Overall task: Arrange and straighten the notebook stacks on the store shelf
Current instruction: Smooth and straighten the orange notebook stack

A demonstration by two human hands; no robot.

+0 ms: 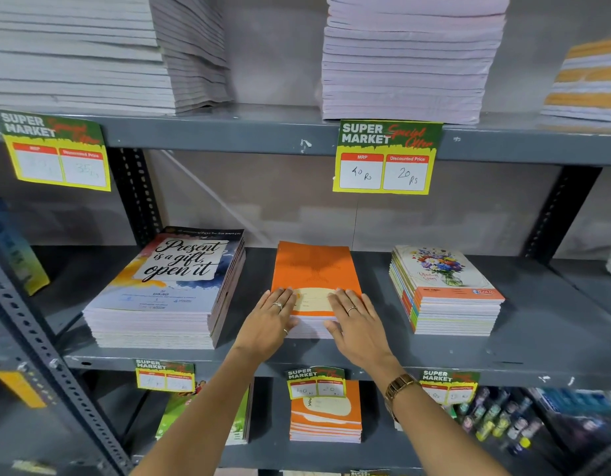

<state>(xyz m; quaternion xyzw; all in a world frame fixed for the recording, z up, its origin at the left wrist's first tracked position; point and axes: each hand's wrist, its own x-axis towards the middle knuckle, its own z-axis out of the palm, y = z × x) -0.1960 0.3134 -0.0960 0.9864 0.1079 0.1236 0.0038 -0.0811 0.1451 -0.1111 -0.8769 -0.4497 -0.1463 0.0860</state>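
Note:
A stack of orange notebooks (314, 269) lies in the middle of the grey middle shelf (537, 341). My left hand (271, 321) lies flat on its front left corner, fingers on the top cover, thumb against the front edge. Over the front right corner rests my right hand (357, 321), fingers on the cover, thumb against the stack's front. To the left sits a taller stack with a "Present is a gift, open it" cover (170, 286). To the right is a stack with a flower-vase cover (444, 290).
Tall stacks of pale notebooks (407, 56) fill the upper shelf. Yellow-green price tags (384, 156) hang from the shelf edges. The lower shelf holds orange notebooks (326, 420), green-covered books (208, 410) and small bottles (499, 417). A slotted upright (39, 341) runs at the left.

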